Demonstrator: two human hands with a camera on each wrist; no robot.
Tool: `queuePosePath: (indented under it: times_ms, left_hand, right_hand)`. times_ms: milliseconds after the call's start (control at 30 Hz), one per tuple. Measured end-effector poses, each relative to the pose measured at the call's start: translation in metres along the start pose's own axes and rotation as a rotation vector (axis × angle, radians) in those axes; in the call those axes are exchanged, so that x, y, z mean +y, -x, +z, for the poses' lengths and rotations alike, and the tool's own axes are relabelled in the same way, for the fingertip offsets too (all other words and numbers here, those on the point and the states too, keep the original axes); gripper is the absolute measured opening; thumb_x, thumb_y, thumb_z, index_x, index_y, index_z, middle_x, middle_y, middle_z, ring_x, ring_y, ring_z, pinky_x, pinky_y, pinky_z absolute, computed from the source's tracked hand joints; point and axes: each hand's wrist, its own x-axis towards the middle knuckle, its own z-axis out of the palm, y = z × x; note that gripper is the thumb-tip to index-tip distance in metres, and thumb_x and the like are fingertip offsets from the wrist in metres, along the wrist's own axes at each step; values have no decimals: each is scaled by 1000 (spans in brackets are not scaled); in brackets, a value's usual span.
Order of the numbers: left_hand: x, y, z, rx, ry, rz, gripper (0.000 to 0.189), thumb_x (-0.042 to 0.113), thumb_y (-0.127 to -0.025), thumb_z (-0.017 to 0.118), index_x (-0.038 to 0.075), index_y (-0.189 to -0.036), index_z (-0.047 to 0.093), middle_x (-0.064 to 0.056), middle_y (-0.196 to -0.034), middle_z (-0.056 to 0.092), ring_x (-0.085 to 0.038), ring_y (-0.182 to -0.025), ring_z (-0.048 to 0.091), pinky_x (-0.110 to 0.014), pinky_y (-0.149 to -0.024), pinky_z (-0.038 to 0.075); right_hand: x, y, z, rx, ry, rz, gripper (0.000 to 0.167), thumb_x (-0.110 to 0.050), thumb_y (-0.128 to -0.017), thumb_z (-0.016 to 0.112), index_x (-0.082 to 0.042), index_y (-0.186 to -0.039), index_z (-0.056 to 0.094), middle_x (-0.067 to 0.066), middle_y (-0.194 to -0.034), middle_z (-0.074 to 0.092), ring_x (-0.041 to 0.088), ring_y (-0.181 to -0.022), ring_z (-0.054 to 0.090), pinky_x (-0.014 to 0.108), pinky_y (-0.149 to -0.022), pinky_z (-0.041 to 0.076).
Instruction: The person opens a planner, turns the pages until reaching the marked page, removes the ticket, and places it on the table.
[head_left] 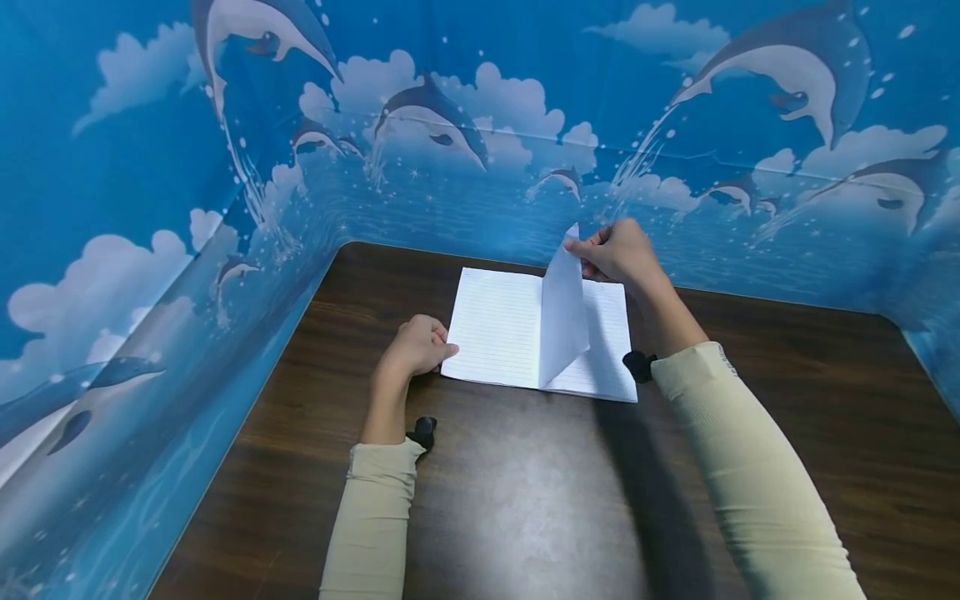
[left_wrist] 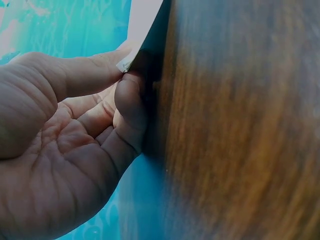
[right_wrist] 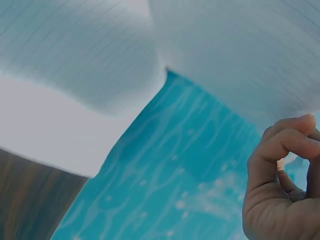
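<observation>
An open notebook (head_left: 495, 325) with ruled white pages lies on the dark wooden table. One loose-standing page (head_left: 562, 317) rises upright near the spine, its top corner pinched between the thumb and fingers of my right hand (head_left: 622, 252). In the right wrist view, the lifted page (right_wrist: 235, 55) slopes up toward the curled fingers of that hand (right_wrist: 280, 180). At the notebook's lower left, my left hand (head_left: 415, 346) grips the edge. The left wrist view shows the thumb of this hand (left_wrist: 65, 135) on top of the notebook corner (left_wrist: 142, 30) and the fingers underneath.
The brown table (head_left: 510, 492) has rounded far corners. A blue curtain (head_left: 465, 200) printed with dolphins and clouds hangs around its back and left sides. Black wrist devices, one at the left cuff (head_left: 424, 432) and one at the right cuff (head_left: 639, 365), stick out beside the pale sleeves.
</observation>
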Motion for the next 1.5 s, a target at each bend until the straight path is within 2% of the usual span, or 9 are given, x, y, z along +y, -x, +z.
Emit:
queuePosePath:
  times_ms: [167,400,600,767,933,1033,1167,1333,1500]
  left_hand:
    - [0,0,2,1,0,2,18,17,-105,70,1,-110,65,-2,-68,58,-17,-66,53,-32,-65,44]
    - [2,-1,3,4,11,9,17,17,-105,70,2,-102,63,0,-64,53,-15,-63,50,-32,-65,43]
    - [5,0,2,4,-3,31,17,16,-104,71,1,-104,64,0,-65,58,-14,-64,52,-32,-70,44]
    - [6,-3,3,18,-8,23,17,16,-103,73,3,-96,64,-1,-66,56,-14,-63,52,-31,-64,43]
    - [4,-7,2,41,-13,58,15,8,-100,71,4,-88,63,0,-69,55,-13,-64,53,-26,-61,42]
    - [2,-7,1,43,-8,57,9,1,-99,62,2,-91,64,-2,-68,57,-14,-63,55,-25,-60,43]
    - [1,-6,0,34,4,14,13,-6,-98,54,0,-99,66,-5,-70,59,-17,-62,57,-26,-58,44]
    - [2,-5,0,29,4,-3,14,-7,-98,54,-1,-103,66,-6,-74,60,-17,-65,57,-26,-60,45]
    - [0,-7,1,38,9,12,15,-5,-98,54,0,-98,68,-3,-68,59,-14,-59,56,-24,-57,44]
  right_hand:
    - [-17,-4,19,-46,-38,-25,41,-38,-104,72,-3,-83,71,0,-63,63,9,-57,63,25,-58,55]
    - [-32,-11,53,-74,-85,-70,44,-37,-103,74,-8,-70,71,0,-58,63,13,-57,62,30,-63,57]
    - [-33,-16,83,-61,-112,-123,41,-34,-102,76,-5,-75,74,0,-58,65,11,-53,63,33,-65,60]
    - [-32,-23,106,-68,-197,-98,37,-32,-102,77,1,-85,76,1,-60,67,7,-51,65,25,-58,59]
    - [-31,-30,128,-79,-250,-40,32,-28,-101,78,3,-91,75,4,-62,69,7,-48,65,24,-57,59]
    - [-31,-34,142,-77,-245,-9,30,-26,-100,79,1,-87,74,4,-61,69,7,-47,65,24,-55,58]
    - [-30,-37,158,-65,-227,5,29,-23,-100,80,2,-84,74,2,-57,67,6,-44,63,23,-54,57]
    - [-27,-38,174,-56,-156,11,25,-18,-100,79,3,-87,78,-1,-55,64,4,-45,62,20,-55,55]
    - [-21,-37,185,-63,-79,22,17,-11,-100,78,2,-91,80,-3,-56,64,3,-47,62,17,-58,54]
